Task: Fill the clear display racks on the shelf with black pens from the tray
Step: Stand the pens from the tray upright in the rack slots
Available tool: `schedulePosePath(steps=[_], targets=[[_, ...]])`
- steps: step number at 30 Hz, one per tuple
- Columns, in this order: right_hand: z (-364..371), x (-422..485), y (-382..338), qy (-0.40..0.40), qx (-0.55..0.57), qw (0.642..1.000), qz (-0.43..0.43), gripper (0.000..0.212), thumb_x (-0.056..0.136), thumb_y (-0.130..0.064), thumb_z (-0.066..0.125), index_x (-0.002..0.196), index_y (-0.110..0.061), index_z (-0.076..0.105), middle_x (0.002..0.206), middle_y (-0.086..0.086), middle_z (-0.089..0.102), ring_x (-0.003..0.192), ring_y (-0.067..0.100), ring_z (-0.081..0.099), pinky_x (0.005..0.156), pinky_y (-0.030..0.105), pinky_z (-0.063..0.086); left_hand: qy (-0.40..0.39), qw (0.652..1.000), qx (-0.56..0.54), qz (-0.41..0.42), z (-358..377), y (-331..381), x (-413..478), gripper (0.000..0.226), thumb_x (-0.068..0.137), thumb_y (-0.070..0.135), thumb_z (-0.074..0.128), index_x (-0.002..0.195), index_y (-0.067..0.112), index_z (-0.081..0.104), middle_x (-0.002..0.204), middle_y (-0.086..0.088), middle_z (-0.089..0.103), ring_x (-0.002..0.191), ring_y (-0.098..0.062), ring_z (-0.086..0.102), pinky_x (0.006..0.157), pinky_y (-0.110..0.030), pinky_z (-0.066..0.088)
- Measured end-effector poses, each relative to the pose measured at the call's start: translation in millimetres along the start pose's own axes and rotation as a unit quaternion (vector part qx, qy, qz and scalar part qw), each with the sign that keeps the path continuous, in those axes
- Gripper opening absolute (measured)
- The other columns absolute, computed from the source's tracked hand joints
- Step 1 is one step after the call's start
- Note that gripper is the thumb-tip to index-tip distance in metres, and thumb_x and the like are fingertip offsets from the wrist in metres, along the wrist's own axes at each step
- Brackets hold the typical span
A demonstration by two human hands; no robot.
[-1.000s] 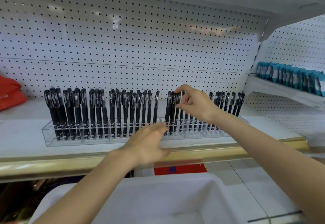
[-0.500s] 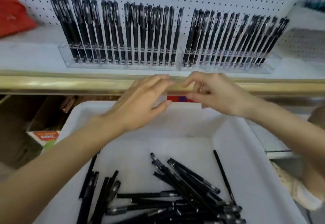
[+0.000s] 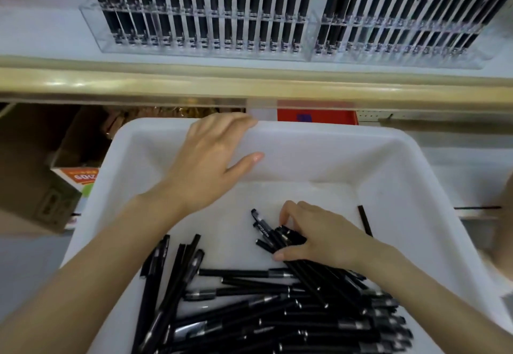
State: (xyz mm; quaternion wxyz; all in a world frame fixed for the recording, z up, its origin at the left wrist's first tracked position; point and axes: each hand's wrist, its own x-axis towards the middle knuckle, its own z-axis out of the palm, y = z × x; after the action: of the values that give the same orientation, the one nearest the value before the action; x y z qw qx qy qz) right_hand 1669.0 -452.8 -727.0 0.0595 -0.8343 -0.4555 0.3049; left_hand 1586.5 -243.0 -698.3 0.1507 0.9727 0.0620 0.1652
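A white tray [image 3: 388, 159] sits below the shelf and holds a loose heap of black pens [image 3: 277, 312]. My left hand [image 3: 205, 164] lies over the tray's far rim, fingers hooked over the edge and thumb inside against the wall. Inside the tray, my right hand [image 3: 319, 237] curls its fingers and thumb round a small bunch of black pens [image 3: 272, 234] at the top of the heap. On the shelf above stand two clear display racks, the left rack [image 3: 94, 28] and the right rack [image 3: 477, 56], both packed with upright black pens.
The shelf's gold front edge [image 3: 249, 84] runs across the view just above the tray. Cardboard boxes [image 3: 69, 181] stand at the lower left under the shelf. A red label [image 3: 316, 113] shows behind the tray's far rim.
Both hands came down from the racks to the tray. My left hand settled on the tray's far rim and my right hand dropped onto the pens. The view tilted down.
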Motion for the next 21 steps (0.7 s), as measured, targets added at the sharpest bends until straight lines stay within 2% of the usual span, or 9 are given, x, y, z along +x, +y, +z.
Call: schedulePosePath(steps=[6, 11, 14, 16, 18, 21], targets=[[7.1, 17.1, -6.1, 0.007, 0.022, 1.0, -0.007, 0.047, 0.079, -0.055, 0.066, 0.102, -0.02, 0.046, 0.101, -0.004, 0.051, 0.093, 0.016, 0.05, 0.081, 0.033, 0.045, 0.0, 1.0, 0.005, -0.013, 2.1, -2.8, 4.6, 0.063, 0.091, 0.055, 0.033, 0.135, 0.012, 0.05, 0.13, -0.006, 0.053, 0.121, -0.024, 0.045, 0.102, -0.028, 0.021], [7.0, 25.1, -2.8, 0.016, 0.07, 0.997, -0.018, 0.027, 0.086, -0.041, 0.063, 0.093, -0.019, 0.05, 0.088, -0.008, 0.049, 0.082, 0.016, 0.051, 0.075, 0.033, 0.043, -0.005, 1.0, 0.013, -0.019, 1.5, -5.9, 8.3, 0.063, 0.091, 0.056, 0.032, 0.134, 0.014, 0.052, 0.121, -0.004, 0.056, 0.113, -0.023, 0.048, 0.1, -0.026, 0.021], [9.8, 28.2, -2.3, 0.024, 0.098, 0.994, -0.028, 0.02, 0.087, -0.034, 0.064, 0.085, -0.019, 0.052, 0.089, -0.005, 0.05, 0.08, 0.015, 0.051, 0.078, 0.035, 0.046, -0.004, 1.0, 0.018, -0.021, 1.6, -6.8, 10.5, 0.062, 0.092, 0.056, 0.031, 0.133, 0.015, 0.052, 0.115, -0.003, 0.057, 0.109, -0.023, 0.049, 0.097, -0.024, 0.02], [10.2, 29.9, -0.2, 0.033, 0.14, 0.989, -0.031, 0.017, 0.086, -0.031, 0.068, 0.079, -0.021, 0.055, 0.086, -0.005, 0.049, 0.075, 0.008, 0.049, 0.076, 0.027, 0.046, -0.004, 1.0, 0.022, -0.02, 1.9, -7.0, 11.6, 0.061, 0.092, 0.055, 0.029, 0.133, 0.016, 0.052, 0.113, -0.003, 0.057, 0.107, -0.023, 0.05, 0.097, -0.026, 0.021], [8.1, 31.5, 3.5, 0.051, 0.18, 0.982, -0.014, 0.017, 0.084, -0.032, 0.071, 0.074, -0.02, 0.063, 0.079, -0.007, 0.05, 0.067, 0.003, 0.048, 0.066, 0.014, 0.04, -0.003, 1.0, 0.023, -0.019, 2.1, -6.9, 12.1, 0.061, 0.092, 0.055, 0.029, 0.133, 0.016, 0.052, 0.112, -0.003, 0.058, 0.107, -0.023, 0.05, 0.097, -0.027, 0.022], [3.9, 35.7, 11.9, 0.073, 0.221, 0.972, 0.024, 0.025, 0.082, -0.031, 0.073, 0.072, -0.009, 0.07, 0.059, -0.006, 0.05, 0.051, 0.002, 0.043, 0.054, 0.014, 0.033, 0.001, 1.0, 0.024, -0.019, 1.9, -7.1, 12.8, 0.06, 0.093, 0.054, 0.028, 0.133, 0.016, 0.052, 0.111, -0.003, 0.058, 0.105, -0.022, 0.049, 0.096, -0.027, 0.022]])
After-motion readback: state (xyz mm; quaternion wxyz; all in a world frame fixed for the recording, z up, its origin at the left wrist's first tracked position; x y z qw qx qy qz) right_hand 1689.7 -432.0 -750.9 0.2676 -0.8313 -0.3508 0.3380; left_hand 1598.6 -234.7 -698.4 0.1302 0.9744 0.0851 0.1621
